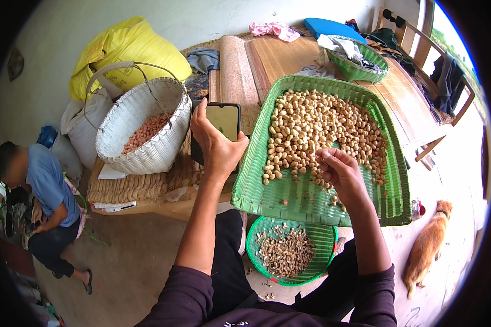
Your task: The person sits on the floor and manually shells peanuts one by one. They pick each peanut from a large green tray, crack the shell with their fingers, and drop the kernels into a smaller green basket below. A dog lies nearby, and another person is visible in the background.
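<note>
My left hand (219,141) is raised between the white woven basket (147,141) and the green tray. Its thumb and fingers are spread in front of a phone (224,122), which stands upright with its screen lit. Reddish shelled peanut kernels (149,131) lie in the basket. The green woven tray (253,184) holds a heap of peanuts in their shells (307,122). Over the near side of this heap, my right hand (339,167) pinches what looks like a peanut between thumb and forefinger. Below the tray, a round green basket (327,241) contains broken shells (286,253).
A yellow sack (135,53) and a white sack (88,118) stand behind the white basket. Clothes fill a green basket (360,59) on the mat-covered bed (286,57). Another person (53,192) sits at left. A brown dog (429,245) is on the floor at right.
</note>
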`<state>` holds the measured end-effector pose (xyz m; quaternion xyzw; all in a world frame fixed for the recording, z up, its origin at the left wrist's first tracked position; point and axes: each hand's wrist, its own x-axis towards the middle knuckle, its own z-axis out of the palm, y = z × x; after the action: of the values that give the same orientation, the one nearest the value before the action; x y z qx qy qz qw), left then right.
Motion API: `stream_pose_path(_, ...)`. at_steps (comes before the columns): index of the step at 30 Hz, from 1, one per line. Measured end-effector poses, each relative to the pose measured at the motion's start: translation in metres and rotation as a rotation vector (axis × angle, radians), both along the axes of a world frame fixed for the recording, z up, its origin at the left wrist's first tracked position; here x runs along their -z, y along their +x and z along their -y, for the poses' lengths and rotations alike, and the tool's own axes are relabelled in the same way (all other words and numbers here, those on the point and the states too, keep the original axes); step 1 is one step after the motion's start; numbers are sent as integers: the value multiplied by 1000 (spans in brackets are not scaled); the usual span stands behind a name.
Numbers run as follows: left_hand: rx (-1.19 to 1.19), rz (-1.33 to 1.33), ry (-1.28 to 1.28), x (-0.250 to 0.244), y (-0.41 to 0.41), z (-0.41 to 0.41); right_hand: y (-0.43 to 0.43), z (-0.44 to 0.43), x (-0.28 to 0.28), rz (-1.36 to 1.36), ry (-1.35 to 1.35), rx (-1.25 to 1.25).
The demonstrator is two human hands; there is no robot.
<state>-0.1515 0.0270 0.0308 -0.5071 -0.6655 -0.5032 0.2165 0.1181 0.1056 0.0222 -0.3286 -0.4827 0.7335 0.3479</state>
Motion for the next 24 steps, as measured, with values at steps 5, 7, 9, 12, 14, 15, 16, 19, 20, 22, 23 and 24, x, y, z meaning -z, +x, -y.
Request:
stream_pose_path(5, 9, -36, -28, -1, -1, 1, 1, -1, 1, 14, 13, -2)
stream_pose_path(7, 10, -28, -37, -2, 0, 2, 1, -2, 3, 6, 13, -7)
stream_pose_path(9, 11, -21, -39, -2, 0, 2, 0, -2, 3, 3, 12, -6)
stream_pose_path(12, 15, -9, -28, 0, -1, 1, 0, -1, 2, 10, 10, 1)
stream_pose_path(14, 25, 8, -17, 0, -1, 0, -1, -1, 1, 15, 10, 0)
stream_pose_path(15, 29, 13, -16, 1, -2, 0, -1, -1, 1, 12, 11, 0)
stream_pose_path(16, 33, 18, -15, 1, -2, 1, -1, -1, 0, 9, 12, 1)
stream_pose_path(19, 33, 19, -13, 1, -2, 2, -2, 0, -1, 1, 10, 2)
stream_pose_path(20, 31, 17, -13, 0, -2, 2, -2, 1, -1, -1, 9, 2)
stream_pose_path(22, 37, 32, -15, 1, -3, 2, -2, 0, 0, 5, 2, 15)
stream_pose_path(23, 40, 39, -16, 2, -3, 2, -1, 0, 1, 8, -2, 22)
stream_pose_path(24, 43, 40, -15, 3, -4, 2, -1, 0, 1, 7, -1, 20)
